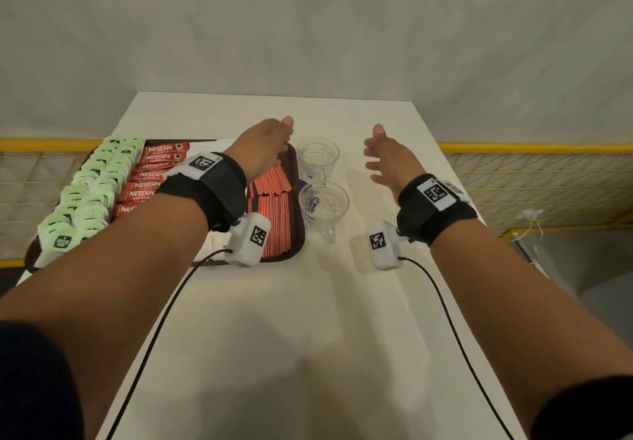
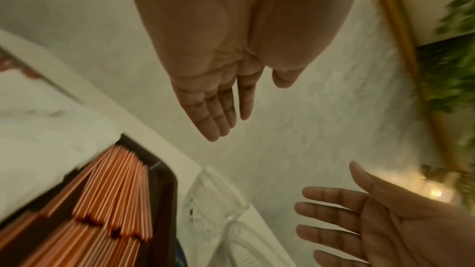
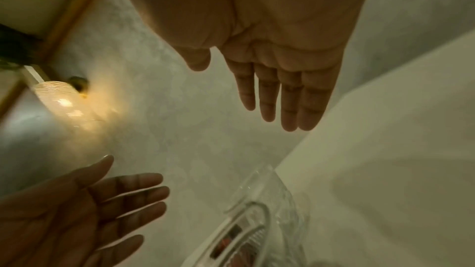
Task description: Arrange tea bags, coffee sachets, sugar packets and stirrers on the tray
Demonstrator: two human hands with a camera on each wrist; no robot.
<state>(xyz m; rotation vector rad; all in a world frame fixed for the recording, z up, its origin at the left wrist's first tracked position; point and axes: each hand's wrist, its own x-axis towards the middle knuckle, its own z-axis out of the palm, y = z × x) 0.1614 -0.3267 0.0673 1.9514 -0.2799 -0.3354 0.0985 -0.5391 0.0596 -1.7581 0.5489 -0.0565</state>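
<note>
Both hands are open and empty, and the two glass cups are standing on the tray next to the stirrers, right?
Not quite. The two glass cups stand on the white table, just past the tray's right rim, not on it; the head view shows this. The rest holds: left hand and right hand are open and empty, and the stirrers lie on the tray.

The red coffee sachets lying in a row on the tray read "NESCAFE CLASSIC" in white. The green tea bags carry a dark logo too small to read. Wristbands show square black-and-white marker codes only
</note>
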